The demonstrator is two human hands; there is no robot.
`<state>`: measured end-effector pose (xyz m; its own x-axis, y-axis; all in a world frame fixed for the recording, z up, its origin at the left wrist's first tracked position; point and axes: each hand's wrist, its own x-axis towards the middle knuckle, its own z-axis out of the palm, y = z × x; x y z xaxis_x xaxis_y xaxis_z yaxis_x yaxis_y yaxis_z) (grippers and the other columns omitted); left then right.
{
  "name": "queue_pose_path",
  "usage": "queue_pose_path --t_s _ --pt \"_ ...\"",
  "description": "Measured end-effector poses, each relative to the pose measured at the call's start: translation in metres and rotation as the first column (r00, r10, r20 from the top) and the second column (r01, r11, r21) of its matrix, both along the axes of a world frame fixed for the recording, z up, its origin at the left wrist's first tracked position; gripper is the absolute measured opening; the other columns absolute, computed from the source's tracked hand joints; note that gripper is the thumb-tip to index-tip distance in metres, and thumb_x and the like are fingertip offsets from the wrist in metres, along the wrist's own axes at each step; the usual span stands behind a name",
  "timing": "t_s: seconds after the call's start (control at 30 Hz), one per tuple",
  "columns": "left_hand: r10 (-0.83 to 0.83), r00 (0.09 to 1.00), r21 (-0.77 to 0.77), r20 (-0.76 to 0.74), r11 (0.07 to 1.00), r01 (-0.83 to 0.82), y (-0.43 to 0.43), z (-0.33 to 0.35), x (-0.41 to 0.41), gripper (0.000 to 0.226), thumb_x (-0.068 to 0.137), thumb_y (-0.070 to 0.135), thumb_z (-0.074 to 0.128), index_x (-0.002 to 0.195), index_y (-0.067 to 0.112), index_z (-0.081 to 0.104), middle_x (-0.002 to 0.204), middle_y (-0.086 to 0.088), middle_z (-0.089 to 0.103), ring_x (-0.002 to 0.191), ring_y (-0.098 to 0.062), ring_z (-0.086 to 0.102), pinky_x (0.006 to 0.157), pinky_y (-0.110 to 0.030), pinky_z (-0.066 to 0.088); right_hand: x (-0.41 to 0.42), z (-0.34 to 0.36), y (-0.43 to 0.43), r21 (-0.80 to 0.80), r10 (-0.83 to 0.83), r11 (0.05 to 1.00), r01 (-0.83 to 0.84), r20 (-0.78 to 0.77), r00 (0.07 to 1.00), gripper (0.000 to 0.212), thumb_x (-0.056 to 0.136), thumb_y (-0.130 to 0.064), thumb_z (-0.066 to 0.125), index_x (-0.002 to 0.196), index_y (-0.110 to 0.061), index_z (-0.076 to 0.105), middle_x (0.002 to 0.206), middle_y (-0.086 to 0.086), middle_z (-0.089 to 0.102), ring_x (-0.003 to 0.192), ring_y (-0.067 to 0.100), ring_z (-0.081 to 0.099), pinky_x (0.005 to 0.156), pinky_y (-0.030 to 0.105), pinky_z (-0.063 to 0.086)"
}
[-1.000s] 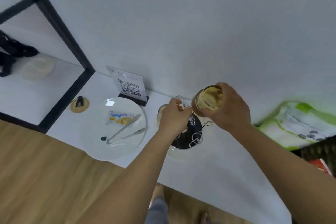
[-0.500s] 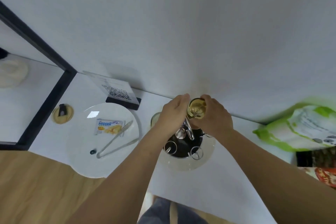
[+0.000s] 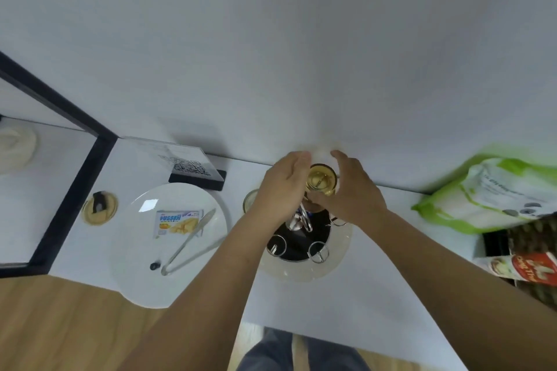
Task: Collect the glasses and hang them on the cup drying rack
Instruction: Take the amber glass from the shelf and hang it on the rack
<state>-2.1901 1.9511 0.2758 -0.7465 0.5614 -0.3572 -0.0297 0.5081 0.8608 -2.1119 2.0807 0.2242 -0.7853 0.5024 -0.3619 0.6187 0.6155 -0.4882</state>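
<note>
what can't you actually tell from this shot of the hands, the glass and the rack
All in the head view:
- Whether the glass is already hooked on the cup drying rack: the left hand and right hand cover the prong beneath it.
- A second glass left of the rack: mostly hidden by the left hand.
- The snack packet wording on the plate: blurred.
- The green bag: cut off by the right edge.

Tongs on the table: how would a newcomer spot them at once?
Start at the big white plate on the white table, left of the cup drying rack. The tongs lie slantwise across its right side. Beside the snack packet and small dark bit, they alone are long and metallic.
</note>
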Motion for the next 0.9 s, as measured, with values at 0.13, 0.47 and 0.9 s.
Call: queue_pose_path --t_s 0.13,0.47,0.9 --pt "-0.073 0.996 0.112 -0.05 0.991 0.079 0.015 0.025 0.015 0.035 0.103 0.039 0.034 0.127 0.027 0.057 0.115 0.014 0.056 0.107 -0.005 0.051 0.091 -0.022 0.036 0.037 0.039 0.006 0.061 -0.105 0.992 0.113 -0.128 0.986 0.084 0.084 -0.053 0.067 0.152 -0.025 0.026 0.147 0.004 0.041 0.13 0.023 0.047 0.098 0.043 0.047" --pt "-0.447 0.862 0.312 -0.239 0.805 0.504 0.087 0.099 0.159 0.015 0.1 0.027 0.048 0.092 0.023 0.06 0.096 0.009 0.063 0.091 -0.008 0.055 0.078 -0.016 0.041 0.217 0.113 0.006 0.177 -0.417 0.843 0.508 -0.383 0.824 0.062 0.086 -0.041 0.069 0.139 -0.016 0.048 0.133 0.003 0.055 0.118 0.021 0.056 0.091 0.04 0.051" --pt "-0.855 0.411 0.256 -0.317 0.34 0.905 0.095 0.149 0.519 0.024 0.096 0.042 0.05 0.084 0.025 0.062 0.071 0.015 0.061 0.072 -0.003 0.059 0.069 -0.021 0.044 0.588 0.148 -0.061 0.142 -0.7 0.54 0.83 -0.472 0.536 0.036 0.091 -0.039 0.063 0.126 -0.032 0.056 0.115 -0.012 0.061 0.1 0.009 0.06 0.083 0.033 0.052"
